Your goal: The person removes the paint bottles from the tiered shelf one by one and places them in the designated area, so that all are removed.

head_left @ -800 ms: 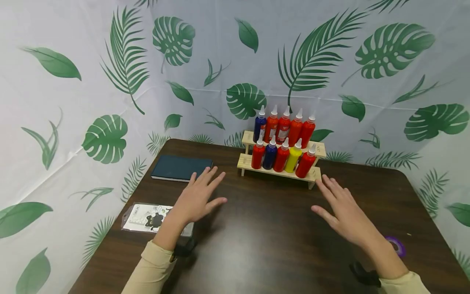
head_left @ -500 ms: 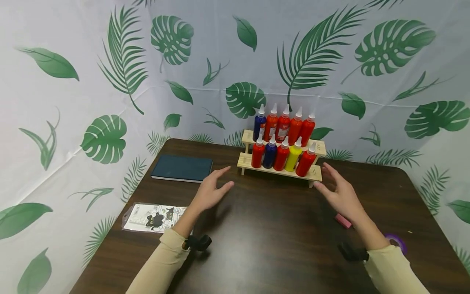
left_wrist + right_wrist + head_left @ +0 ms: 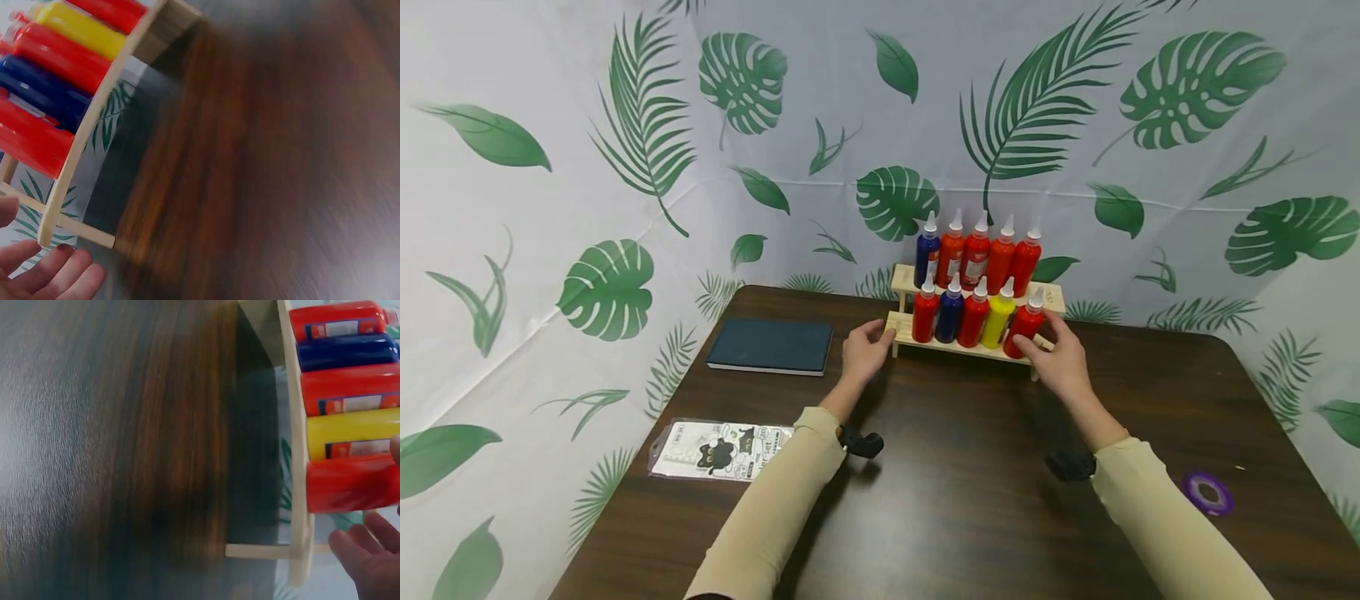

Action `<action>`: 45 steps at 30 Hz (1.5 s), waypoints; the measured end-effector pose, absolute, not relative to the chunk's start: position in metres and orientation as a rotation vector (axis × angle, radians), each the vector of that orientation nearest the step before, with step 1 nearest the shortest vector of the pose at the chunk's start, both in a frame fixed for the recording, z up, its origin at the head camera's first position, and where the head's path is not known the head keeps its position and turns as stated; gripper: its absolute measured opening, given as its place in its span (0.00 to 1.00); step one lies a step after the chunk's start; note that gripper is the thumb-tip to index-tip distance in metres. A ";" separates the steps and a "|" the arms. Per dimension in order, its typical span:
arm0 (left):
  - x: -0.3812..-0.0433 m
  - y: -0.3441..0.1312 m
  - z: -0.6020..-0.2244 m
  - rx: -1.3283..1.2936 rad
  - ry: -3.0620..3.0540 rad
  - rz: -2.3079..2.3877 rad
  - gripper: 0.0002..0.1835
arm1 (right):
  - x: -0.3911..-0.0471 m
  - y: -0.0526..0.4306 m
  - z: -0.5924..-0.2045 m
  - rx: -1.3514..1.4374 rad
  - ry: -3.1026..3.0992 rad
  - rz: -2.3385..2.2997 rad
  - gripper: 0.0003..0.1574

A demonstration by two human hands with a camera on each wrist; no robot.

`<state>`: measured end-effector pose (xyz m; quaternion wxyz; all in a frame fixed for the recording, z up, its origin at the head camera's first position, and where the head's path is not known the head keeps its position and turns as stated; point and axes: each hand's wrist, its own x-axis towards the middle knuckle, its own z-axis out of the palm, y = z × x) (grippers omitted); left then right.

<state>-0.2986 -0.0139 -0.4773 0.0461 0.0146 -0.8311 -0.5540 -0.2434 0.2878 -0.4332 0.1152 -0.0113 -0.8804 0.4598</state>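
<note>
A two-tier wooden rack (image 3: 902,327) stands at the back of the table, bearing red, blue and yellow squeeze bottles with white nozzle caps. My left hand (image 3: 865,354) is at the left end of its lower shelf; in the left wrist view, loosely bent fingers (image 3: 65,269) lie close by the shelf's end, and contact cannot be told. My right hand (image 3: 1062,360) is around the rightmost front red bottle (image 3: 1024,323), thumb before it and fingers at its right. In the right wrist view those fingers (image 3: 350,550) appear slightly apart from the red bottle (image 3: 350,484).
A dark blue notebook (image 3: 771,345) lies at the back left. Nearer is a clear-wrapped pack with black cat drawings (image 3: 718,450), partly covered by my left sleeve. A purple tape roll (image 3: 1208,493) is at the right. A leaf-print cloth (image 3: 820,167) hangs behind the table.
Both hands have moved forward and inward, from spread over the table to the rack's two ends. The pink block seen beside the right wrist is now hidden by that arm.
</note>
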 end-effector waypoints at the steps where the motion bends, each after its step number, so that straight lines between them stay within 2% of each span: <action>1: -0.302 -0.012 -0.478 0.094 -2.512 -1.739 0.21 | -0.245 0.286 -0.434 -0.047 -2.574 1.351 0.43; 11: -0.318 0.001 -0.486 0.439 -2.291 -2.011 0.16 | -0.252 0.281 -0.442 -0.058 -2.499 1.362 0.37; 18: -0.320 0.003 -0.485 0.462 -2.310 -1.970 0.16 | -0.250 0.285 -0.444 -0.066 -2.458 1.414 0.36; 23: -0.320 0.002 -0.485 0.458 -2.354 -1.923 0.16 | -0.234 0.292 -0.436 -0.063 -2.460 1.385 0.36; 30: -0.321 -0.001 -0.485 0.450 -2.370 -1.963 0.17 | -0.195 0.307 -0.431 -0.104 -2.517 1.301 0.38; 36: -0.322 -0.003 -0.484 0.465 -2.349 -2.013 0.17 | -0.174 0.316 -0.456 -0.116 -2.550 1.270 0.35; 45: -0.322 -0.002 -0.484 0.501 -2.355 -2.061 0.17 | -0.175 0.313 -0.490 -0.139 -2.503 1.336 0.33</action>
